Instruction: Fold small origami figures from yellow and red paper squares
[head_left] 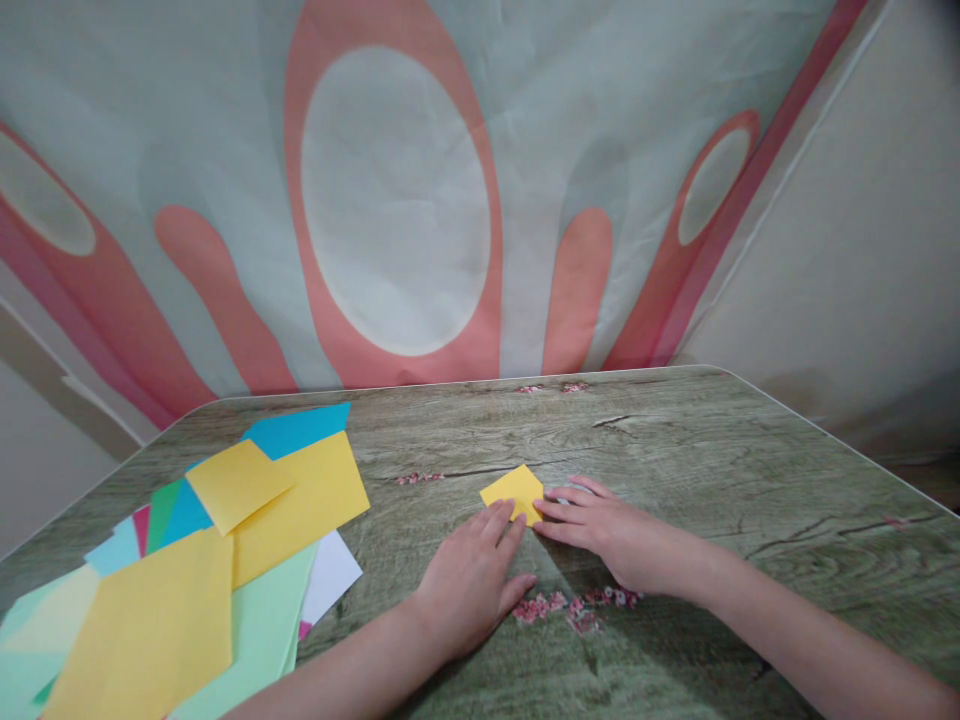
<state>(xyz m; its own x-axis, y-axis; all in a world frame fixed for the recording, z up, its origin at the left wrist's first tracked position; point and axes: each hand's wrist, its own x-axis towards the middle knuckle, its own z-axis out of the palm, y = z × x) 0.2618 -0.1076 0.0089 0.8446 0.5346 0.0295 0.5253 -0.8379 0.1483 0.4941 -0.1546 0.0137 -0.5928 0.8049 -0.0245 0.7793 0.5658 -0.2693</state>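
The fingers of both hands are reaching inward over a small folded yellow paper (523, 480), none of them visibly pinching it. At far left, loose coloured sheets are lying in an overlapping, fanned pile: a large yellow sheet (150, 620) is covering part of a pale green sheet (262, 620), a smaller yellow sheet (240, 480) is resting over a blue sheet (300, 430), and a white sheet (330, 575) is showing at the pile's right side. The pile's position is presumably leaving the middle of the table (675, 440) available for handwork. Further right, the left hand (461, 580) is lying palm down, its fingers slightly parted and their tips pressing on the paper's lower part, its thumb standing apart below; this is probably steadying the piece. The folded paper itself is lying flat between the hands, its top corner pointing away from the person. At right, the right hand (607, 530) is extending loosely spread fingers to the paper's right edge, apparently bracing it against sliding; how firmly they are pressing cannot be told.
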